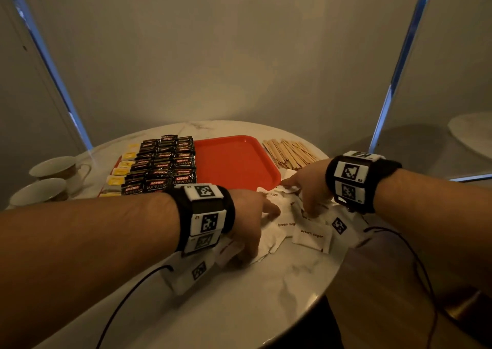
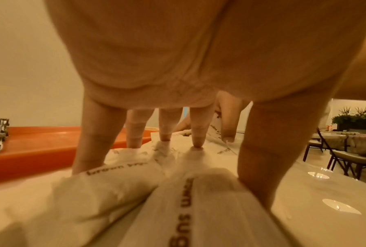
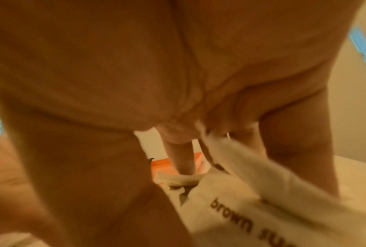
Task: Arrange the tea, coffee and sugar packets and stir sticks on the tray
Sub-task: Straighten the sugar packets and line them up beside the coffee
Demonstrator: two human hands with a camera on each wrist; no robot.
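Note:
A red tray [image 1: 234, 159] lies on the round marble table. Dark coffee packets [image 1: 165, 162] fill its left part in rows, with yellow tea packets [image 1: 119, 170] along their left side. Wooden stir sticks [image 1: 290, 151] lie heaped on the table right of the tray. White brown sugar packets [image 1: 311, 238] are scattered in front of the tray. My left hand [image 1: 250, 220] presses on them with straight, spread fingers [image 2: 196, 138]. My right hand [image 1: 306, 186] is at the tray's near right corner, index finger stretched out. Its other fingers curl on a sugar packet [image 3: 241, 160], blurred.
Two cups [image 1: 56, 167] stand at the table's left edge. Paper marker tags [image 1: 198, 270] lie on the table near my wrists, and black cables [image 1: 127, 295] trail off the front edge. A second table [image 1: 471, 133] is at the far right.

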